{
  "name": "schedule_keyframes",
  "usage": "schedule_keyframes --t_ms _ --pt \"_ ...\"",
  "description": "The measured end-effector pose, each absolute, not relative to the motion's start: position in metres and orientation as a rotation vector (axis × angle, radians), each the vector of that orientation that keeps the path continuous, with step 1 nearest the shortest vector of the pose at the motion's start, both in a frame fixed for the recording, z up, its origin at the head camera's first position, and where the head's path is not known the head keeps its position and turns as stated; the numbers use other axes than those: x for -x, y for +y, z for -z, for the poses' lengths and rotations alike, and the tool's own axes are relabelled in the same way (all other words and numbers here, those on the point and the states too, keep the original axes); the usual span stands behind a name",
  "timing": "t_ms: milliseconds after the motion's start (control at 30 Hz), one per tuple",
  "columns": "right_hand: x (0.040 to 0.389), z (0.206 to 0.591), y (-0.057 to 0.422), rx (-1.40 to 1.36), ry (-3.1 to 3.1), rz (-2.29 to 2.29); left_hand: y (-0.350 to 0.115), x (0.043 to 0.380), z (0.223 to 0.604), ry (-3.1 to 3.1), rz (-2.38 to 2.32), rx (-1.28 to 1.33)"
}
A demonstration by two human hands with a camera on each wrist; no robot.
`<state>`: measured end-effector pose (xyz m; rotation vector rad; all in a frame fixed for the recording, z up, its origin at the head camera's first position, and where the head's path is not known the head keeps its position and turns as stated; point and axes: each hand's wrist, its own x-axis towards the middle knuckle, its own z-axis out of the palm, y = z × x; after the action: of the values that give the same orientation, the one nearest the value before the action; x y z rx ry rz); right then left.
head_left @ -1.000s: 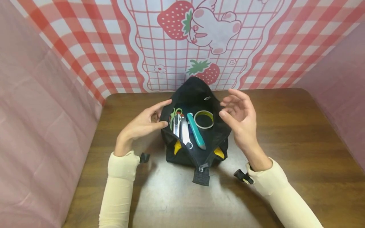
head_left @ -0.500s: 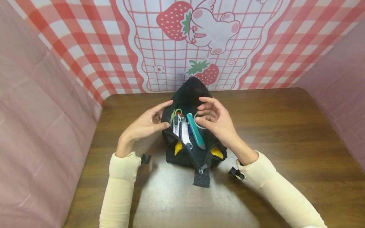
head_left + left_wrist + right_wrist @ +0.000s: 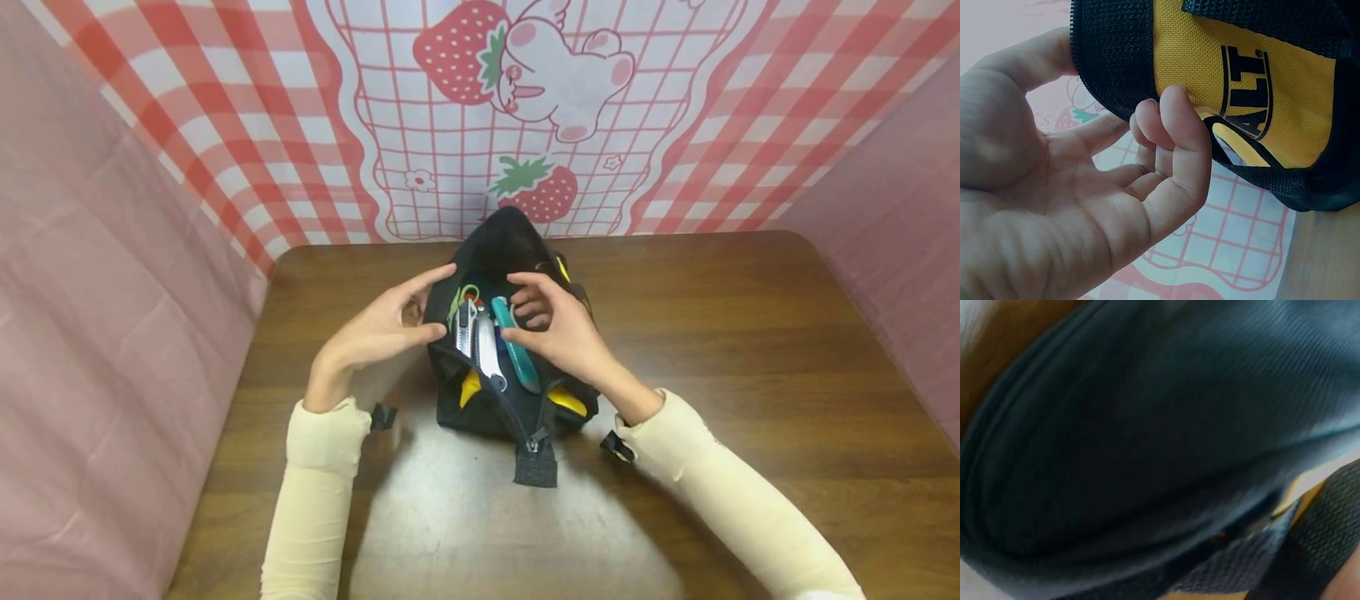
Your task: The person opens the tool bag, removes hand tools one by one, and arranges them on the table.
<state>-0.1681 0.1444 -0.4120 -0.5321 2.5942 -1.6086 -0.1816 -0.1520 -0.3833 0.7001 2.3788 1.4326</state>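
A black-and-yellow tool bag [image 3: 525, 242] stands unzipped at the table's middle. My left hand [image 3: 378, 329] grips its left rim, with thumb and index tips at the edge; in the left wrist view bent fingers [image 3: 1185, 144] lie against the yellow side. My right hand [image 3: 562, 329] reaches over the right rim into the opening, fingers loosely curved, thumb tip overlapping a teal utility knife [image 3: 521, 358]. A tape roll is mostly hidden behind this hand. Beside the knife lie a silver box cutter [image 3: 465, 329], a white-handled tool [image 3: 489, 354] and green-handled scissors [image 3: 469, 293].
The bag's zipper pull and grey tab [image 3: 536, 471] hang toward the front of the wooden table [image 3: 750, 350]. A red-checked cloth [image 3: 262, 125] with strawberries rises behind it. Pink curtains [image 3: 112, 333] stand at both sides. Bag fabric [image 3: 1147, 456] fills the right wrist view.
My right hand has moved left from beside the bag into its opening, covering the tape roll. The bag's right wall has shifted slightly inward. My left hand stays at the left rim.
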Motion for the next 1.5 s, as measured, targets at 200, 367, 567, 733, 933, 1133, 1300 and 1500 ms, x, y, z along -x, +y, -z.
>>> schedule_keyframes --t_ms 200,367,567,733,933,1133,1300,1500 --pt "0.18 0.42 0.144 0.593 2.659 1.449 -0.153 0.182 0.383 2.376 -1.422 -0.696" --pt "0.18 0.43 0.143 0.578 2.676 1.406 -0.155 0.182 0.384 2.375 -1.409 -0.707" --pt "0.179 0.44 0.141 0.541 2.701 1.425 -0.158 0.182 0.383 2.367 -1.4 -0.72" --pt "0.178 0.444 0.138 0.487 2.729 1.366 -0.161 0.182 0.383 2.359 -1.396 -0.723" --pt "0.177 0.447 0.136 0.434 2.77 1.297 -0.16 0.183 0.384 2.352 -1.377 -0.721" --pt "0.178 0.452 0.135 0.347 2.808 1.18 -0.159 0.184 0.384 2.336 -1.376 -0.714" --pt "0.179 0.454 0.133 0.335 2.832 1.139 -0.159 0.185 0.385 2.337 -1.373 -0.721" --pt "0.18 0.457 0.13 0.373 2.862 1.119 -0.162 0.184 0.386 2.34 -1.365 -0.723"
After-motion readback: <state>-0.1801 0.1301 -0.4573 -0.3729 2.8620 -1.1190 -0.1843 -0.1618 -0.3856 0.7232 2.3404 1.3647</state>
